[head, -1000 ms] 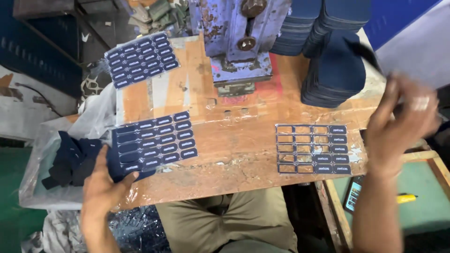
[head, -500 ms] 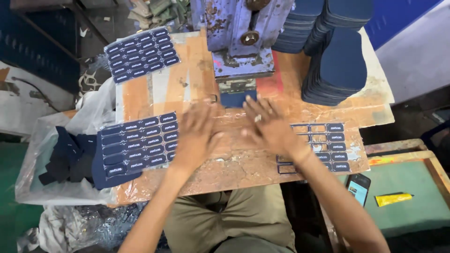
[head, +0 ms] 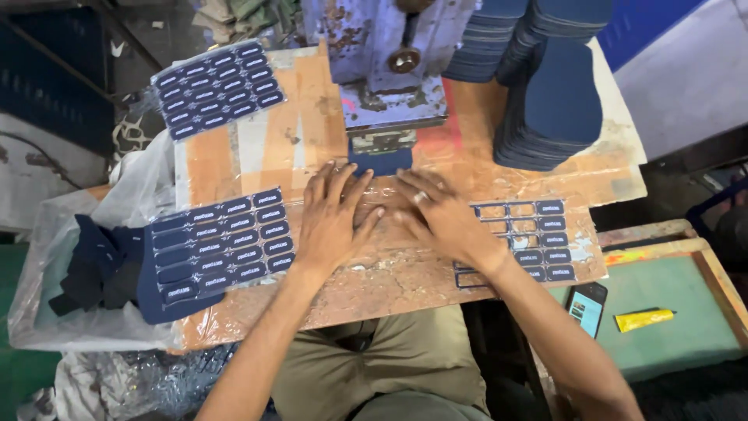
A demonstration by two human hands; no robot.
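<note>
Left hand [head: 331, 214], right hand [head: 436, 214] flat, fingers spread, gripping nothing, pressing dark piece [head: 380, 161] under press [head: 389, 70]. Piece looks thin, light, floppy; best pinched at near edge.

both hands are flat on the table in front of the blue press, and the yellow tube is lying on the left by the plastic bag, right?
Not quite. The head view shows the yellow tube on the right, on the green tray beside the phone. Both hands do lie flat before the blue press.

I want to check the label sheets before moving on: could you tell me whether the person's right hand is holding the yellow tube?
No, the right hand lies flat on the worktable beside the left hand, while the yellow tube lies apart on the green tray.
</note>
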